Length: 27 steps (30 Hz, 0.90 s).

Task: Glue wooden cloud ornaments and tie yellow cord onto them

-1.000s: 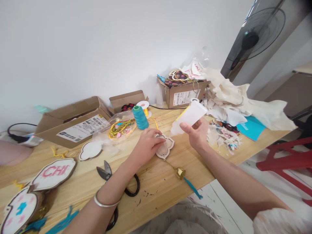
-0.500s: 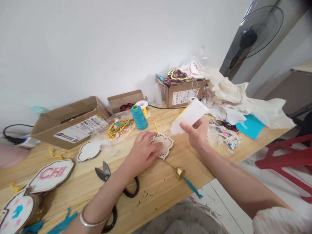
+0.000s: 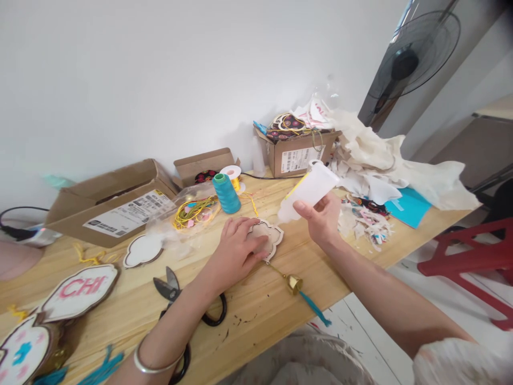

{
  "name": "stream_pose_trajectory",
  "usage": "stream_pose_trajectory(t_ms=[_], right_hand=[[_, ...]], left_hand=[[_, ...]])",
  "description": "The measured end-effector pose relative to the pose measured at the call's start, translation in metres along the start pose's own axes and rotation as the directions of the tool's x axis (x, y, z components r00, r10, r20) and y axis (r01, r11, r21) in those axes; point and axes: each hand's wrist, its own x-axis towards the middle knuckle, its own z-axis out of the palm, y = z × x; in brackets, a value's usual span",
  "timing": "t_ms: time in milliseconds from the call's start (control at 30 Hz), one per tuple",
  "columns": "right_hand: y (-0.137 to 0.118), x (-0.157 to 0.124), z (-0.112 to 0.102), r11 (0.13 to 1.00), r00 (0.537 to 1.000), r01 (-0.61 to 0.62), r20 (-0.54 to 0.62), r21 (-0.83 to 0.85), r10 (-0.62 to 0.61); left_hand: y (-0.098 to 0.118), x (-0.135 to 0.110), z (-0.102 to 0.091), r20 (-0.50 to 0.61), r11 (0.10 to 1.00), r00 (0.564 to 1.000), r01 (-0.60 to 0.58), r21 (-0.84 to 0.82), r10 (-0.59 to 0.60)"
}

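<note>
A lobed wooden ornament frame [image 3: 274,240] lies flat on the table, with a gold bell [image 3: 294,284] and a teal tassel [image 3: 316,308] hanging from its lower end. My left hand [image 3: 239,247] rests on the frame's left side, its fingers and thumb bent over it. In my right hand [image 3: 323,216] is a translucent white plastic bottle [image 3: 310,188], tilted with its lower end toward the frame's upper right. The bottle stays apart from the frame. Beneath my left forearm lie black-handled scissors [image 3: 169,286], partly hidden.
A teal thread spool [image 3: 226,193] stands behind my left hand. Cardboard boxes [image 3: 114,206] line the wall. Decorated plaques [image 3: 80,291] lie at left. Fabric scraps [image 3: 371,222], cream cloth [image 3: 425,179] and a blue sheet [image 3: 409,207] sit at right, near a red stool [image 3: 467,262].
The view has shifted slightly, so everything sits a little further left. Both hands keep nearly the same pose, and the bottle remains tilted in my right hand.
</note>
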Motion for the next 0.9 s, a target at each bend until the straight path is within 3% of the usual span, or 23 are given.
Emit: stream_pose_trajectory(t_ms=[367,533,733,900], right_hand=[[0.001,0.0,-0.002,0.998,1.0,-0.026,0.001,-0.05,0.026],[0.002,0.001,-0.002,0.998,0.999,-0.025,-0.047,-0.054,0.022],[0.006,0.001,-0.002,0.999,0.998,-0.034,-0.059,-0.027,0.033],[0.01,0.001,-0.002,0.998,0.997,-0.029,-0.067,-0.057,0.025]], left_hand=[[0.002,0.001,0.0,-0.014,0.999,0.999,-0.035,-0.003,0.035],[-0.001,0.0,-0.018,-0.214,0.999,0.977,-0.029,-0.02,0.024],[-0.022,-0.017,-0.048,-0.347,0.996,0.935,0.086,0.019,-0.074],[-0.047,-0.047,-0.049,-0.441,0.961,0.855,0.262,-0.09,-0.274]])
